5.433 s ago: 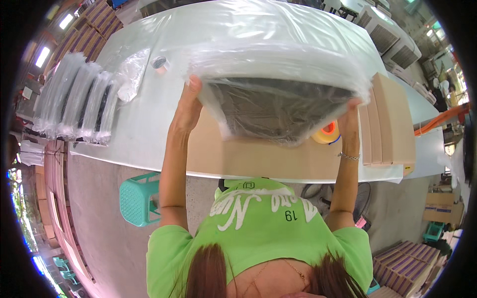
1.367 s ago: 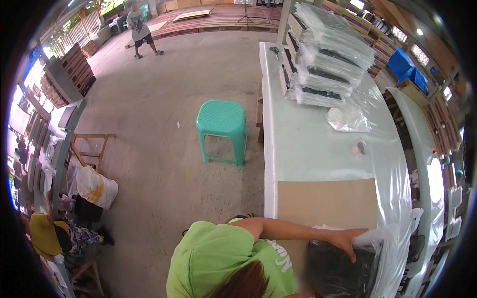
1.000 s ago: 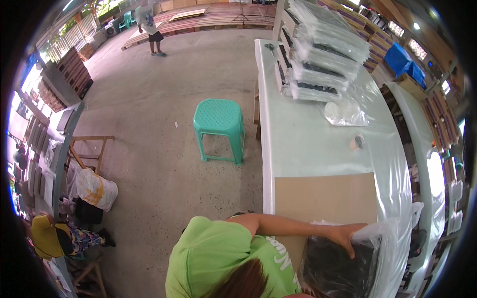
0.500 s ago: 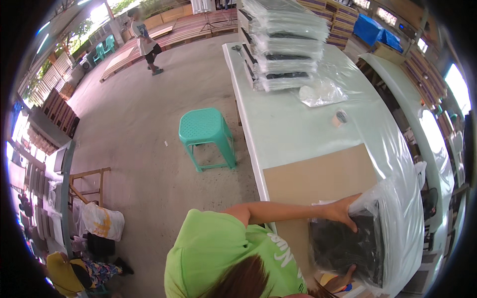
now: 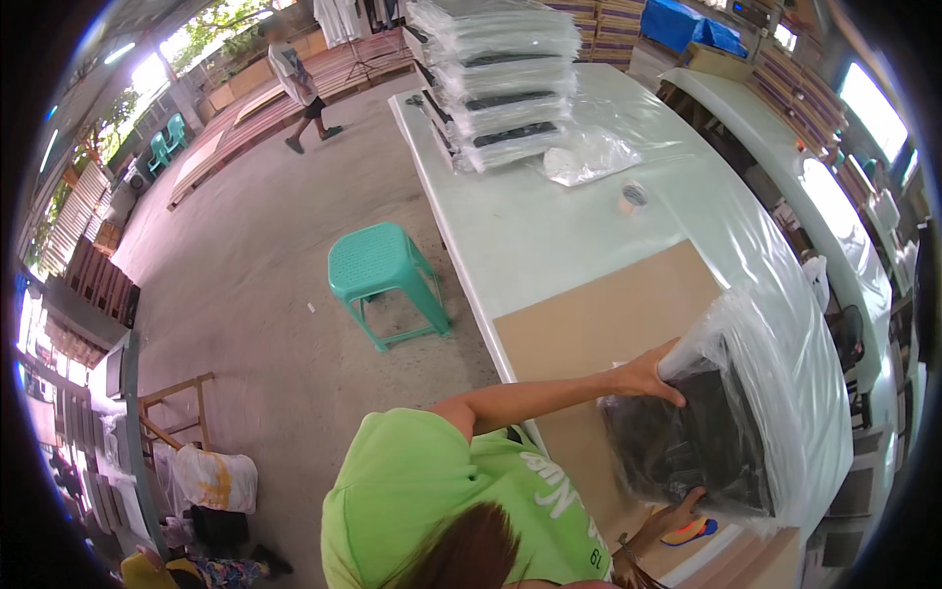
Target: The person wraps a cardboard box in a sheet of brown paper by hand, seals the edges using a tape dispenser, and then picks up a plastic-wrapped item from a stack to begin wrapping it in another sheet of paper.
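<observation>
- The left hand [image 5: 653,375] lies flat on the top near corner of a dark flat pack in a clear plastic bag [image 5: 711,432], fingers spread and pressed on the film rather than curled round it.
- The right hand [image 5: 684,508] grips the bag's lower edge from below, fingers closed on the plastic.
- The pack lies on a brown cardboard sheet [image 5: 599,314] spread over the pale green bench [image 5: 530,231], at the bench's near end by the person's green shirt.
- An orange and blue object [image 5: 687,532] shows just under the bag; what it is I cannot tell.
- Farther along the bench, a small roll of tape [image 5: 633,196] and a crumpled clear bag [image 5: 589,157] lie in front of a tall stack of bagged dark packs [image 5: 505,79].
- A teal plastic stool [image 5: 386,280] stands on the concrete floor just beside the bench; another person [image 5: 299,88] walks far off.
- Since half a second ago the pack looks larger and nearer, the left hand is again on its upper corner, and the right hand shows more plainly at the lower edge.
</observation>
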### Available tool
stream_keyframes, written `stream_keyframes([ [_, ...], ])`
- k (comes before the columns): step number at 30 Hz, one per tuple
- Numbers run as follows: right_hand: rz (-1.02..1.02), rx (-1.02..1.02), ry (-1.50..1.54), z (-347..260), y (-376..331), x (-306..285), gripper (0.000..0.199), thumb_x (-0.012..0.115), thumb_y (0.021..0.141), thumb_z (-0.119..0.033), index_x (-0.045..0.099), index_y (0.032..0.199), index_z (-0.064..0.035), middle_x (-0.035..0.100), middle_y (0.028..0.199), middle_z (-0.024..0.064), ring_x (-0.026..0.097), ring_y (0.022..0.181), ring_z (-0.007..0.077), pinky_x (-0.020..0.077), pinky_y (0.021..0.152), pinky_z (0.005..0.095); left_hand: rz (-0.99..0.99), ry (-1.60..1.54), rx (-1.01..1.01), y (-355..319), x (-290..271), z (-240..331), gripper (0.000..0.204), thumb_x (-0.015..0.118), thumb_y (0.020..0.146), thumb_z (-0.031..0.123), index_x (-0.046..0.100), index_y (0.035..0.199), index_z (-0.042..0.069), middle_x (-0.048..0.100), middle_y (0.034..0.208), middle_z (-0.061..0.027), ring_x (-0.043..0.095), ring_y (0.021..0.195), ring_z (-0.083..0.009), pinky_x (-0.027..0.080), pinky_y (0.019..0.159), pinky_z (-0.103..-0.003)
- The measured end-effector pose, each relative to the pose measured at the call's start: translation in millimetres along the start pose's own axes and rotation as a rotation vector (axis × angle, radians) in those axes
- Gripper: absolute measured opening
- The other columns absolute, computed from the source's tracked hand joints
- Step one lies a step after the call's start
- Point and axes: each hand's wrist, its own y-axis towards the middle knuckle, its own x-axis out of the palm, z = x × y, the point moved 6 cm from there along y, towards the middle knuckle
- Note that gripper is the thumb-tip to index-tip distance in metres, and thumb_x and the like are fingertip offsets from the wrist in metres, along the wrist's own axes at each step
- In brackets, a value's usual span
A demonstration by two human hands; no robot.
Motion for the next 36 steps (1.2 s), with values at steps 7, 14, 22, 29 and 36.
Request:
stream_keyframes([
  [7,0.042,0.025,-0.07,-27,-21,9,0.07,0.068,0.089,-0.028,0.035,0.139,0.0079,0.04,0.143,0.016,0.044,0.124,0.0259,0.0328,0.107,0.0369,0.022,0.254,-0.058,0,5,10,0.096,0.088,0.065,0.028,0.036,0.142,0.004,0.045,0.139,-0.0136,0.04,0.13,-0.0272,0.031,0.109,-0.039],
  [14,-0.012,-0.053,-0.085,-21,-25,18,0.06,0.065,0.091,-0.02,0.038,0.138,0.0067,0.043,0.14,0.0126,0.041,0.126,0.0224,0.0288,0.107,0.0338,0.061,0.234,-0.271,-9,-7,20,0.082,0.088,0.065,0.031,0.048,0.129,-0.001,0.057,0.124,-0.0146,0.052,0.118,-0.027,0.039,0.102,-0.039],
  [22,-0.212,-0.01,-0.092,38,-2,-54,0.056,0.043,0.101,-0.041,0.04,0.138,0.0005,0.047,0.136,0.0122,0.045,0.123,0.0252,0.0323,0.106,0.0365,0.032,0.004,-0.502,-11,-15,-13,0.067,0.085,0.07,0.02,0.052,0.122,-0.006,0.063,0.114,-0.0151,0.059,0.107,-0.0253,0.045,0.095,-0.037],
  [29,0.156,0.106,0.564,-41,71,-78,0.073,0.028,0.096,-0.062,0.037,0.141,-0.0046,0.046,0.137,0.0101,0.043,0.126,0.023,0.0339,0.107,0.0383,0.013,0.109,-0.365,-8,0,-6,0.071,0.087,0.067,0.022,0.052,0.123,-0.005,0.063,0.111,-0.0133,0.059,0.104,-0.0224,0.045,0.094,-0.035],
  [36,-0.029,0.284,0.592,39,51,-41,0.073,0.028,0.096,-0.062,0.038,0.14,-0.0041,0.046,0.137,0.0116,0.046,0.122,0.0233,0.0377,0.104,0.039,0.001,0.282,-0.525,-25,-10,-17,0.067,0.087,0.068,0.024,0.056,0.119,-0.005,0.064,0.108,-0.0126,0.06,0.102,-0.0201,0.046,0.093,-0.035],
])
